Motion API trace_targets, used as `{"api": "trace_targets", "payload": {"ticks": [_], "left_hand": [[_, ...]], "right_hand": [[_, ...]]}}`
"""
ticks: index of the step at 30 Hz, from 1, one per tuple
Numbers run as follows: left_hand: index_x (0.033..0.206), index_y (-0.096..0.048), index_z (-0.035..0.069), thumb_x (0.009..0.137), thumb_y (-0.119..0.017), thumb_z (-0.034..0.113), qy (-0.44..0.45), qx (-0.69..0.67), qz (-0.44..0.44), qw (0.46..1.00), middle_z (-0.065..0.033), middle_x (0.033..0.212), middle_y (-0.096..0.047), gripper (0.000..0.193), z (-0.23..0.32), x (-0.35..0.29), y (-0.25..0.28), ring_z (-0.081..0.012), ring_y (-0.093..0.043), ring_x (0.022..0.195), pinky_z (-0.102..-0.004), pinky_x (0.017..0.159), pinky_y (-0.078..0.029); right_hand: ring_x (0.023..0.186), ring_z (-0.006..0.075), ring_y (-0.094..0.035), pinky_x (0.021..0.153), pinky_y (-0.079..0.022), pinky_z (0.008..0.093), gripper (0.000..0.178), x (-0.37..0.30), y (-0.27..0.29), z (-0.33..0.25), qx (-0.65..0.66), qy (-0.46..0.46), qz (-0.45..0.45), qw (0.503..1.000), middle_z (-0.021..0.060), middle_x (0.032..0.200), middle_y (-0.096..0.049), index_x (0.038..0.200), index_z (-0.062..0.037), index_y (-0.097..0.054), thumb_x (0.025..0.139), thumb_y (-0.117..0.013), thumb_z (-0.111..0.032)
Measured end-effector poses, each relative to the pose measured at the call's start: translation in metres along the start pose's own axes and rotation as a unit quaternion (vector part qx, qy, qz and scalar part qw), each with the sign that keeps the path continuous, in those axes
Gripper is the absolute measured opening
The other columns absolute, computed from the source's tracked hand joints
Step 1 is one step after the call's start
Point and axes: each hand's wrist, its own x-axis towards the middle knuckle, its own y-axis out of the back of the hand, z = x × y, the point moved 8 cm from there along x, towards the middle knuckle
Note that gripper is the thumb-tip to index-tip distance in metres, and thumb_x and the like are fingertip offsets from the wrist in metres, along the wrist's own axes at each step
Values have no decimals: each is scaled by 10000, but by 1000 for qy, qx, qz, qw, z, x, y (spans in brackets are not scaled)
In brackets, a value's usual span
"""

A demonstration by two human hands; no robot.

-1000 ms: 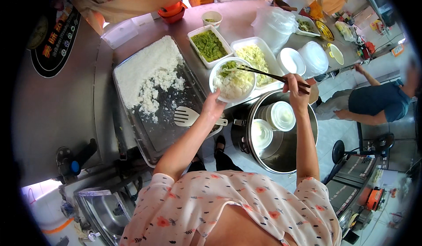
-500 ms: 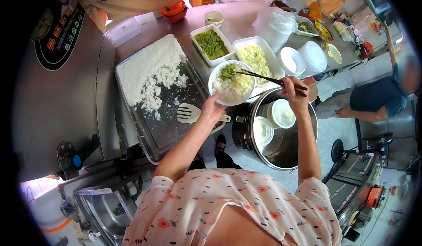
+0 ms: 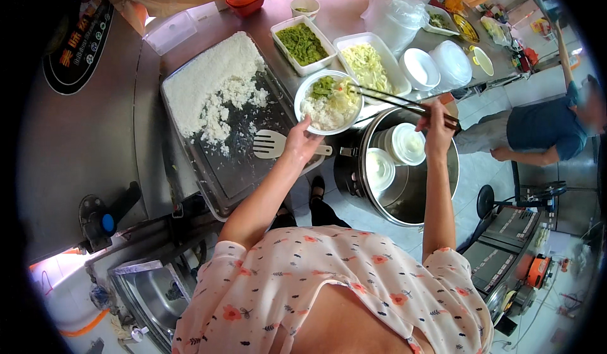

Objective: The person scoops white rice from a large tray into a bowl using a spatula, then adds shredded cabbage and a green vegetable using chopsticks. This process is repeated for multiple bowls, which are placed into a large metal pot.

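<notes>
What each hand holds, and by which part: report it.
The left hand holds the white bowl by its near side; the right hand holds the dark chopsticks toward their upper ends.

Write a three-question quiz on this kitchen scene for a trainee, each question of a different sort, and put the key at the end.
1. Short answer: Where does the head of the white slotted spatula lie?
2. True or false: The left hand holds the round white food-filled bowl.
3. Multiple choice: What is the right hand holding?
A. A steel ladle
B. Dark, slim chopsticks
C. A folded white towel

Key:
1. On the rectangular metal tray, beside the spread heap of white rice.
2. True.
3. B.
</notes>
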Motion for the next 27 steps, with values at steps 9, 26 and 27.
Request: {"api": "trace_targets", "payload": {"ticks": [9,26,27], "left_hand": [[1218,-390,16,886,-509,137,-3,-23,-41,999,-139,1213,-441,373,3,5,-1,-275,-439,1134,-462,991,-369],[1245,-371,18,908,-471,152,-65,9,18,998,-151,1245,-422,377,30,2,22,-276,-417,1163,-449,1011,-344],[1248,-365,14,912,-462,152,-71,19,5,997,-154,1256,-413,375,33,1,22,-277,-403,1177,-446,1021,-333]], "right_hand": [[494,89,-526,478,-415,201,258,6,-26,40,-33,-2,-46,998,28,588,-557,836,28,-608,898,-501,-198],[522,129,-554,497,-474,254,267,92,16,151,-20,-96,76,992,71,619,-560,826,26,-593,847,-565,-239],[572,119,-567,547,-470,244,259,94,12,159,-54,-89,55,993,53,633,-564,895,36,-605,838,-591,-215]]}}
